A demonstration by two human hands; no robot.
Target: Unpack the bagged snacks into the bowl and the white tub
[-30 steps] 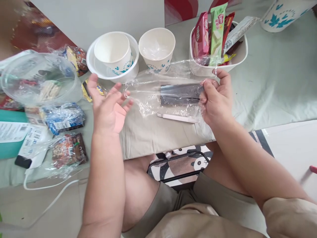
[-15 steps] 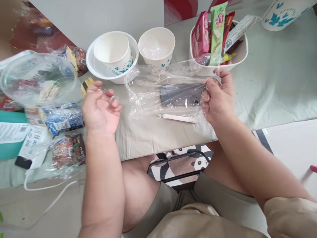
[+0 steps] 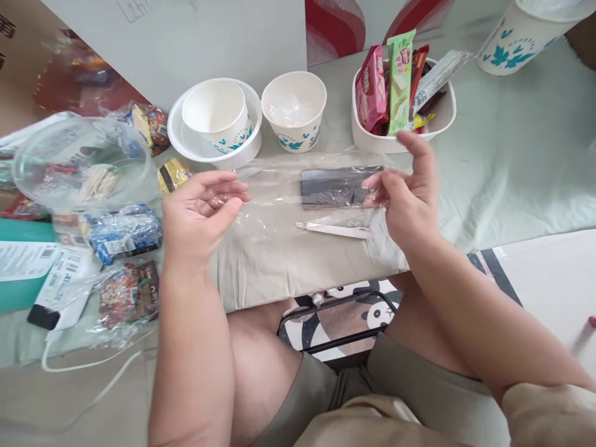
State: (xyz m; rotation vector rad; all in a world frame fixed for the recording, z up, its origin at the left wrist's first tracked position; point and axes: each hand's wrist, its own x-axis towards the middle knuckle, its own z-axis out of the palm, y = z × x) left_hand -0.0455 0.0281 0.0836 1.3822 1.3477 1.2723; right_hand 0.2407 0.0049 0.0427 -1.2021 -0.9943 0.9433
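Observation:
A clear plastic bag [image 3: 274, 214] is stretched out flat between my two hands. At its left end my left hand [image 3: 200, 208] has thumb and fingers closed on the film. My right hand [image 3: 410, 192] pinches the other end between thumb and fingers, with the index finger raised. Behind the see-through film lies a dark phone [image 3: 326, 186] on the cloth. Just nearer to me is a slim white tool [image 3: 333, 230] with a thin pointed tip, partly seen through the plastic.
White paper cups [image 3: 294, 108] and a white bowl [image 3: 254, 149] stand at the back, left of a white tub [image 3: 395, 144] of wrapped snacks. Another tall cup [image 3: 516, 43] is far right. Left are a clear round container [image 3: 28, 186], wrapped snacks [image 3: 123, 233] and a white cable [image 3: 100, 360].
My left hand has moved right and closed on the left end of the bag. The crumpled film is now smoother and lower. The view has tilted slightly up.

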